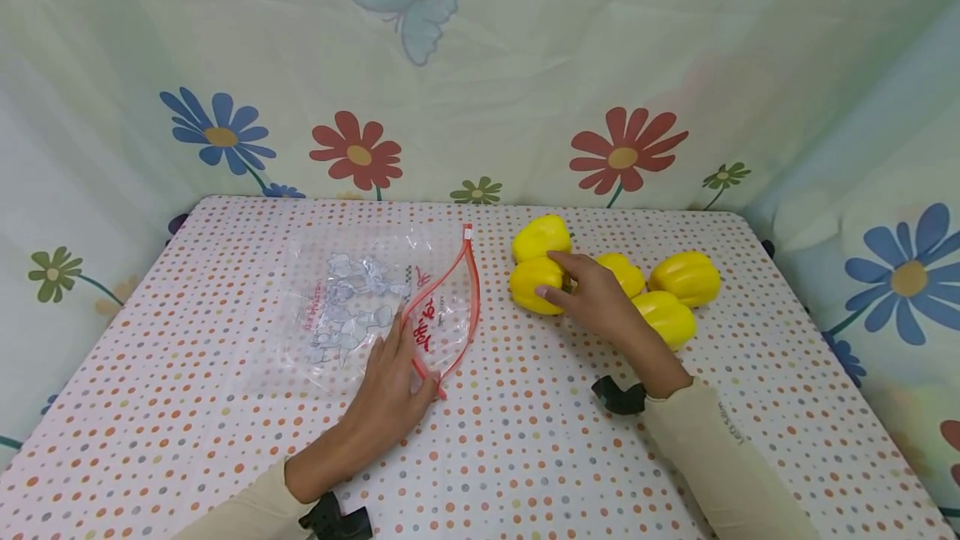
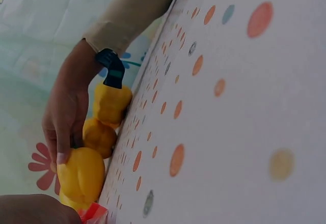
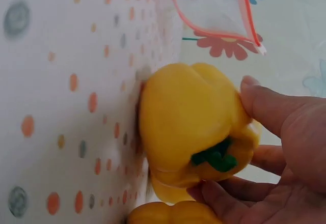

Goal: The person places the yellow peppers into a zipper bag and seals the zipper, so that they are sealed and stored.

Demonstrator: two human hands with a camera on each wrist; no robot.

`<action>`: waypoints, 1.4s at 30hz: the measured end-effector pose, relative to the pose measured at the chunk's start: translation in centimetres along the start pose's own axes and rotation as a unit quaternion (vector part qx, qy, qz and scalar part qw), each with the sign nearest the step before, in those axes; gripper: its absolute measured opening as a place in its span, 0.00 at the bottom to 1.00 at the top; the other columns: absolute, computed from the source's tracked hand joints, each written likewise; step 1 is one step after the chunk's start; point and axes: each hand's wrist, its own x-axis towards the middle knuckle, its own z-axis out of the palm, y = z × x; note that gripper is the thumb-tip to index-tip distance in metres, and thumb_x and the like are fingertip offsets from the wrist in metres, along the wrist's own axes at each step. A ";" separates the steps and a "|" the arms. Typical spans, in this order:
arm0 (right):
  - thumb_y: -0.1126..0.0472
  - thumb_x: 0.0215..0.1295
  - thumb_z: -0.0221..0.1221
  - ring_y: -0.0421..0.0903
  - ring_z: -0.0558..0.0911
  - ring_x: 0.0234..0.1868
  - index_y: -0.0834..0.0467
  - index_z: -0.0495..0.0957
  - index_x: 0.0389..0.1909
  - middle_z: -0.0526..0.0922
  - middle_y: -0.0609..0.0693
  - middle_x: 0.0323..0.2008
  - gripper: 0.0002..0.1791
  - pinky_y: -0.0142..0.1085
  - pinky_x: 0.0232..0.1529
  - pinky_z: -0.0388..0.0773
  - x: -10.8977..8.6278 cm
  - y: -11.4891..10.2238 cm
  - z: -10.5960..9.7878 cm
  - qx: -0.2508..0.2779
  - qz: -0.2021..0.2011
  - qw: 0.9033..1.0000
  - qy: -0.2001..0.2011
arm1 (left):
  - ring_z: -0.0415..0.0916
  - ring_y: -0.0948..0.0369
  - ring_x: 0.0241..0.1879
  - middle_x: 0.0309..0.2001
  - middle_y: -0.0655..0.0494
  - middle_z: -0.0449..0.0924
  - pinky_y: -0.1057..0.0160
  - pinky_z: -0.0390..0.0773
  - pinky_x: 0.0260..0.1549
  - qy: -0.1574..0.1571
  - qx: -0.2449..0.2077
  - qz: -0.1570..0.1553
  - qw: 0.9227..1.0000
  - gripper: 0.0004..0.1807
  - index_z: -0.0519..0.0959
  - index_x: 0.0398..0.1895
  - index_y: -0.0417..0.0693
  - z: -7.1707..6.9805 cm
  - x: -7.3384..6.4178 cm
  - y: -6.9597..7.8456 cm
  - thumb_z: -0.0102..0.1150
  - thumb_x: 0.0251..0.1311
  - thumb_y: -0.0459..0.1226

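Your right hand [image 1: 600,294] is clamped on a yellow pepper [image 1: 532,286], thumb on one side and fingers on the other. The pepper lies on its side over the spotted tablecloth [image 1: 517,448], just right of the plastic bag [image 1: 300,332]. Its stem end points right, into your palm, and its blunt end points left at the bag, so its long axis runs roughly level, left to right. You cannot tell whether it is lifted clear of the cloth.

Your left hand [image 1: 390,390] rests on the bag with its fingers straight and its thumb apart, by the red zip [image 1: 476,298]. The clear bag lies with its mouth facing right, towards the peppers.

From your head you see all five peppers: one [image 1: 542,236] just behind the held one and three more [image 1: 663,319] in a group to the right, but your hand hides the held pepper's stem. Your right wrist view shows that green stem [image 3: 216,159] plainly, and the bag's mouth gaping. Your left wrist view gives a side look at the held pepper's lengthwise groove, while only a dark edge of your left hand shows there.
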 end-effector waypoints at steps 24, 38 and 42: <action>0.55 0.68 0.60 0.57 0.70 0.64 0.61 0.60 0.72 0.65 0.61 0.67 0.35 0.48 0.57 0.73 0.0 0.0 0.1 0.050 -0.005 0.998 0.025 | 0.45 0.46 0.73 0.76 0.36 0.39 0.40 0.49 0.67 -0.017 -0.016 -0.020 1.000 0.51 0.44 0.75 0.31 -0.2 0.0 0.2 0.67 0.55 0.33; 0.56 0.68 0.60 0.53 0.74 0.60 0.61 0.62 0.71 0.70 0.58 0.63 0.34 0.43 0.55 0.75 -0.3 -0.8 0.7 0.176 -0.064 0.982 0.024 | 0.43 0.48 0.74 0.76 0.36 0.39 0.40 0.46 0.67 -0.012 -0.011 -0.011 1.000 0.52 0.44 0.75 0.31 -0.2 0.0 0.1 0.69 0.55 0.33; 0.56 0.68 0.60 0.52 0.74 0.60 0.60 0.63 0.71 0.70 0.56 0.64 0.33 0.41 0.55 0.75 -0.3 -1.4 1.2 0.197 -0.071 0.978 0.011 | 0.45 0.47 0.73 0.76 0.36 0.39 0.40 0.46 0.67 -0.014 -0.006 -0.009 1.000 0.52 0.44 0.74 0.29 -0.2 0.0 0.2 0.69 0.55 0.33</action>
